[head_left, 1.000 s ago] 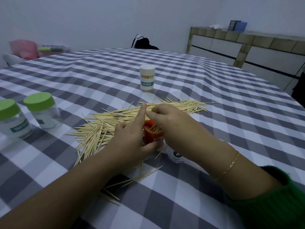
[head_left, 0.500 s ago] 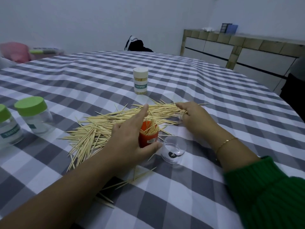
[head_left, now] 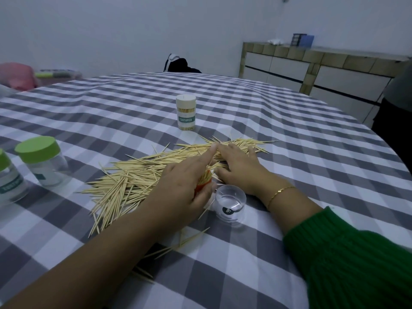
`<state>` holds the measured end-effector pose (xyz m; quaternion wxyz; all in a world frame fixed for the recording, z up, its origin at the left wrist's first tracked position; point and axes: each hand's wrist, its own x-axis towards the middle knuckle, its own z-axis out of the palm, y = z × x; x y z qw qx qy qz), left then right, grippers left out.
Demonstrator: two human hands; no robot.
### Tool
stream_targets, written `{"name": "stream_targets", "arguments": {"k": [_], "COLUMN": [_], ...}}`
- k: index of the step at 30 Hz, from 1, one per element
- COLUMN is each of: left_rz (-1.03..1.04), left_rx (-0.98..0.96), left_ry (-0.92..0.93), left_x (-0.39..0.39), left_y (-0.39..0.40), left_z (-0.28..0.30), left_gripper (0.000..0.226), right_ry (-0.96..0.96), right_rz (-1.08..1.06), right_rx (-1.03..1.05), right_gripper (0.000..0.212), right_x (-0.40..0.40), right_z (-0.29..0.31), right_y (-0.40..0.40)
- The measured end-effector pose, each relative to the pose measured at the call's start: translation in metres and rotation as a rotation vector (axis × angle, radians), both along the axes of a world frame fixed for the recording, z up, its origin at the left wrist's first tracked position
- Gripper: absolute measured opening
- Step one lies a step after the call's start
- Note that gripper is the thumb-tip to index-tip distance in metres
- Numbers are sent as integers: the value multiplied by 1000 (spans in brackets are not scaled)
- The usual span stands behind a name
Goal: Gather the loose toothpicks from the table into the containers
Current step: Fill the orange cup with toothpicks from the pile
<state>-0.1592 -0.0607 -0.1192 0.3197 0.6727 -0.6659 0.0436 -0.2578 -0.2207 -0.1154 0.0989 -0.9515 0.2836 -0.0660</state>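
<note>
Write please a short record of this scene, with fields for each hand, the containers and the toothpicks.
left hand: grips the orange container, partly filled with toothpicks
right hand: rests flat on the toothpick pile, fingers straight
clear cap: on the cloth near the right wrist
closed containers: white-lidded container beyond the pile; green-lidded jar at left
stray toothpicks: near the left forearm

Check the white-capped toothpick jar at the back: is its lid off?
No, the white cap sits closed on the toothpick jar, which stands upright beyond the toothpick pile.
</note>
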Motion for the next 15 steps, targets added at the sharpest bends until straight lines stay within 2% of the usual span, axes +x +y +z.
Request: {"name": "stream_targets", "arguments": {"k": [10,15], "left_rz": [-30,-22], "left_rx": [-110,-147], "left_ry": [76,83], "left_x": [4,6], "left_y": [3,5], "left_z": [1,1], "left_gripper": [58,48], "right_ry": [25,-3], "right_rz": [-21,-73], "right_rx": [-326,-395], "right_gripper": [34,27], "right_x": [10,6], "right_z": [-8,-9], "right_y": [-6,-5]}}
